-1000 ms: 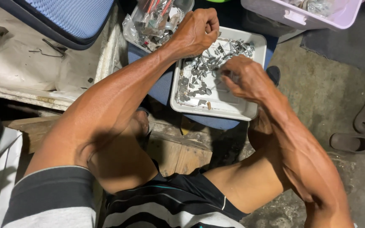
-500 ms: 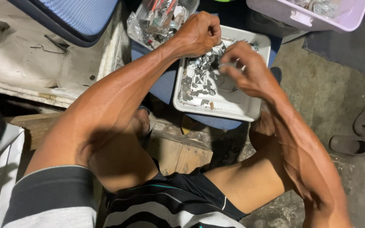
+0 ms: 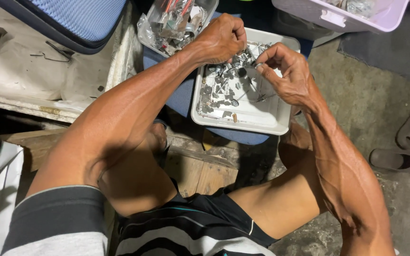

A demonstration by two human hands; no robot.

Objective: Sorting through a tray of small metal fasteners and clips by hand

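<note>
A white rectangular tray point(image 3: 262, 124) rests on a blue seat and holds several small grey metal parts point(image 3: 217, 90). My left hand point(image 3: 221, 38) is closed in a fist over the tray's far left corner, gripping small metal pieces. My right hand point(image 3: 288, 76) hovers above the tray's middle and pinches a small metal ring point(image 3: 258, 65) between thumb and forefinger. The two hands are close together, almost touching at the fingertips.
A clear plastic container point(image 3: 172, 21) of mixed metal bits sits behind the tray. A pale lilac bin point(image 3: 347, 19) stands at the top right. A blue padded case point(image 3: 72, 19) lies top left. Slippers point(image 3: 404, 147) lie on the concrete floor at right.
My right hand has lifted from the tray's parts and moved up toward my left hand, now pinching a small ring. The left fist has stayed in place.
</note>
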